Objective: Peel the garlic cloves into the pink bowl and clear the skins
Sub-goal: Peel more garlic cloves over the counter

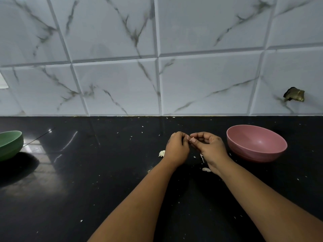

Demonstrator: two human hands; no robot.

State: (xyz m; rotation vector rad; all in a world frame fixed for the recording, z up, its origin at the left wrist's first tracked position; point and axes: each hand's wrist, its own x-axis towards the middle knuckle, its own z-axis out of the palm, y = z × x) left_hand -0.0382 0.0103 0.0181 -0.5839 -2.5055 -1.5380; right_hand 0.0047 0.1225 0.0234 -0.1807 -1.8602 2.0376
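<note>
Scattered on black desk: garlic skins. Beyond, left hand and right hand meeting, fingers pinching a tiny garlic clove together. Right of them, pink bowl; far left, green bowl.

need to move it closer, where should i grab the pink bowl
Take the pink bowl by its near left rim, coming from the left with the right hand. It sits upright and open, so the thin rim suits a pinch with fingers inside.

Open black counter stretches between the green bowl at far left and the pink bowl at right; only skin scraps litter it.
</note>
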